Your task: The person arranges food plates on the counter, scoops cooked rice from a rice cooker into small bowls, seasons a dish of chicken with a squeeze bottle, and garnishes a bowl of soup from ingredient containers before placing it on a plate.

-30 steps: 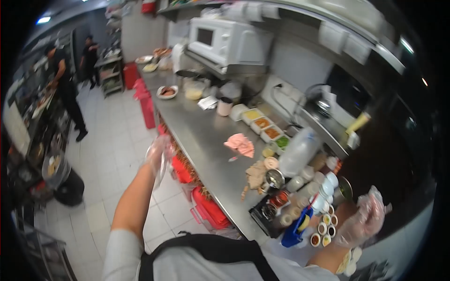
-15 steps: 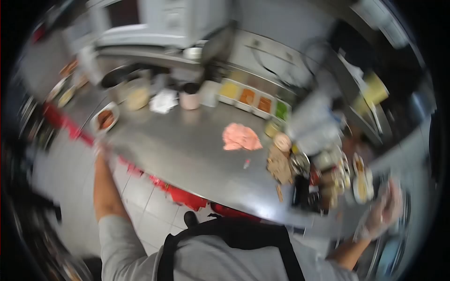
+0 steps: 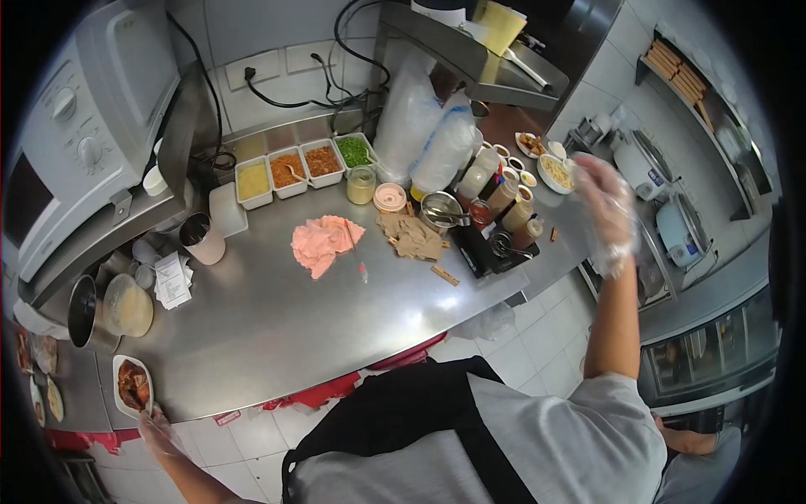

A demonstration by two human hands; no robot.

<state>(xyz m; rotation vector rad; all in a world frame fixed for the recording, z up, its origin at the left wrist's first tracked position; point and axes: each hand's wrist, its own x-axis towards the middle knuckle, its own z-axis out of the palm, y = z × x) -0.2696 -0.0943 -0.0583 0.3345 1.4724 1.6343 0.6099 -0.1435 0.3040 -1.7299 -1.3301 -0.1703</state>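
At the lower left, my left hand point(image 3: 159, 433), in a clear plastic glove, touches the near edge of a white bowl point(image 3: 133, 386) of reddish-brown food, its fingers pinched at the rim. My gloved right hand point(image 3: 606, 206) is raised at the right, near a white bowl of pale shredded food point(image 3: 556, 174); its fingers are partly blurred and nothing is visibly held. A crumpled pink cloth point(image 3: 326, 244) lies on the steel counter point(image 3: 252, 336), beside a brown cloth point(image 3: 411, 236).
Four food containers point(image 3: 287, 173) stand at the back. Sauce bottles point(image 3: 504, 197) and a black caddy point(image 3: 478, 252) are at the right. A microwave point(image 3: 92, 118) is at the upper left. Another person's arm point(image 3: 688, 440) shows at the lower right, near a glass-fronted fridge point(image 3: 714, 344).
The view has swung to the right. My left hand has come to the rim of the white food bowl. My right hand is now raised beside the bowls at the counter's right end.
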